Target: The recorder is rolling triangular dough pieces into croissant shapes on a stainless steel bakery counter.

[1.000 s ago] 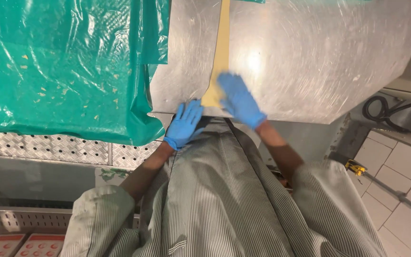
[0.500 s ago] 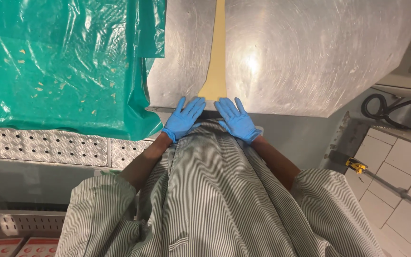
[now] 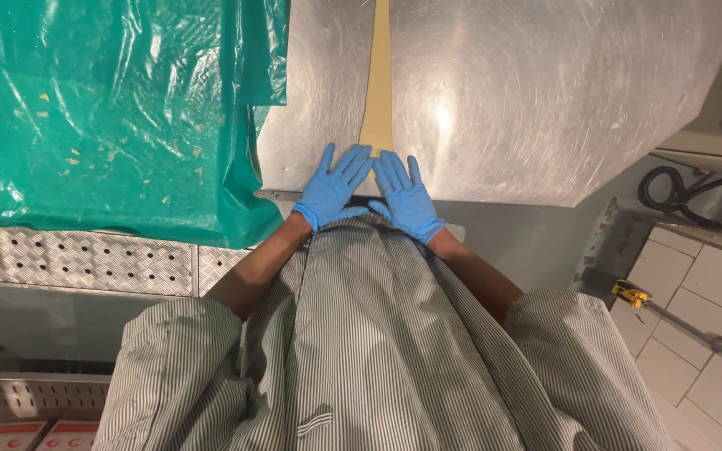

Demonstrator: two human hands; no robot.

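Currently the pale dough strip (image 3: pixel 377 75) is pressed flat on the steel worktop (image 3: pixel 545 100) by the left hand (image 3: pixel 332 188) and right hand (image 3: pixel 407 196), both grips open; it could be torn by uneven pressure.

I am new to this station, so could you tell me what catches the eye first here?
Two blue-gloved hands, left hand and right hand, lie flat at the near end of a pale dough strip on the shiny steel table. A green plastic sheet hangs at the left.

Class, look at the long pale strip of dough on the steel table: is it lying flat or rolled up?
Flat. The long pale strip of dough lies spread along the brushed steel table, with no curl showing; both blue-gloved hands rest at its near end.
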